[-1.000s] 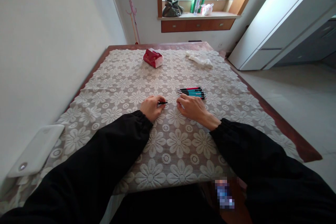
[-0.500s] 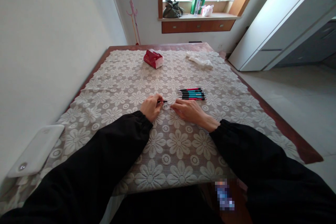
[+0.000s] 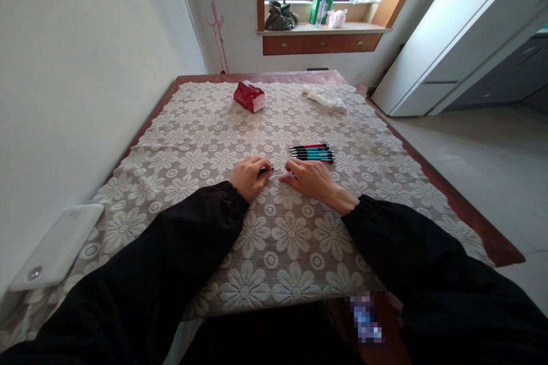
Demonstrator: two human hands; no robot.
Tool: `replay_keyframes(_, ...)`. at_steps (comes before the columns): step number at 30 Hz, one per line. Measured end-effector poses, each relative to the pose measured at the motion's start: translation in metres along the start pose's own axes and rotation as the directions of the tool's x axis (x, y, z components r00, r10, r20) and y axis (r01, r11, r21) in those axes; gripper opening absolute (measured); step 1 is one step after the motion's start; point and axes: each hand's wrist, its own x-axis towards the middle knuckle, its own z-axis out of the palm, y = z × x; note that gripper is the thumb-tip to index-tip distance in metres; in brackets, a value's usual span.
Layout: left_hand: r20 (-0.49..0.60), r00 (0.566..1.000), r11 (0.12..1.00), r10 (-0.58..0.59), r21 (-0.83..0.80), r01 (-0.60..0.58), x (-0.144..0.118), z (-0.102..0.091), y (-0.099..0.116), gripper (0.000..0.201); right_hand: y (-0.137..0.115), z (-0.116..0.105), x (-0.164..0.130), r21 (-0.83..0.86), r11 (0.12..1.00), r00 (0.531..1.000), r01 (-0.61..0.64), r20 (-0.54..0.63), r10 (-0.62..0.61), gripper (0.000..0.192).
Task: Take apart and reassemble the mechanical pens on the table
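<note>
Head view. The left hand (image 3: 248, 175) rests on the lace tablecloth (image 3: 291, 239), fingers curled around a small black pen part (image 3: 266, 170) whose tip juts out toward three o'clock. The right hand (image 3: 312, 178) lies palm-down just across from it, its fingertips (image 3: 286, 177) pinching a thin pale refill (image 3: 278, 175) that lies flat on the cloth between the two hands. The black tip and the near end of the refill sit just beside each other; whether they touch cannot be told at this size. Both wrists come out of black sleeves (image 3: 180, 251).

At about one o'clock from the right hand, just past its knuckles, lies a neat row of pens (image 3: 313, 153), teal and black with a red one at the far edge, all side by side and pointing left to right. Farther off at twelve o'clock sit a red tissue pack (image 3: 250, 96) and, to its right, a crumpled white cloth (image 3: 325, 97). A white flat device (image 3: 53, 245) lies at the table's near left corner, around eight o'clock.

Against the frame a second ago, the right hand has slid leftward, away from the pen row and closer to the left hand, and the pale refill now shows between them. The left hand and the pen row have stayed put.
</note>
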Motion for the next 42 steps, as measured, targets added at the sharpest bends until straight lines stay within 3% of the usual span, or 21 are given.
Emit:
replay_keyframes(2,-0.001,1.0,1.0,0.005,0.013,-0.005,0.0,0.0,0.0,0.007,-0.001,-0.002,0.0,-0.009,1.0,1.0,-0.025,-0.006,0.024,0.037)
replay_keyframes(7,0.007,1.0,0.999,0.022,0.03,-0.022,0.0,0.0,0.0,0.008,-0.003,-0.006,-0.001,-0.03,0.997,0.997,-0.071,-0.026,0.07,0.018)
replay_keyframes(13,0.024,1.0,0.999,0.018,0.044,-0.019,0.0,0.001,-0.002,0.011,0.0,-0.006,0.0,-0.034,0.989,0.988,-0.144,-0.065,0.141,0.022)
replay_keyframes(26,0.009,0.999,0.998,0.033,0.045,-0.033,-0.001,0.003,-0.005,0.006,0.008,-0.005,0.001,-0.023,0.992,0.976,-0.123,-0.183,0.117,0.019)
replay_keyframes(29,0.021,0.999,0.998,0.032,0.048,-0.033,0.0,0.002,-0.004,0.008,0.008,-0.002,0.001,0.039,0.999,0.979,-0.019,-0.202,0.026,0.021)
replay_keyframes(31,0.03,0.999,0.998,0.029,0.049,-0.03,0.0,0.001,-0.003,0.011,0.007,0.001,0.001,0.071,0.991,0.978,0.115,-0.185,-0.1,0.023)
replay_keyframes(35,0.003,0.999,0.998,0.041,0.048,-0.041,-0.001,0.001,0.0,0.013,0.007,0.007,0.001,0.032,0.936,0.931,0.351,-0.121,-0.345,0.022)
replay_keyframes(42,-0.011,0.997,0.994,0.076,0.079,-0.075,-0.002,0.002,0.0,0.012,0.008,0.005,0.001,-0.086,0.893,0.877,0.441,-0.168,-0.45,0.016)
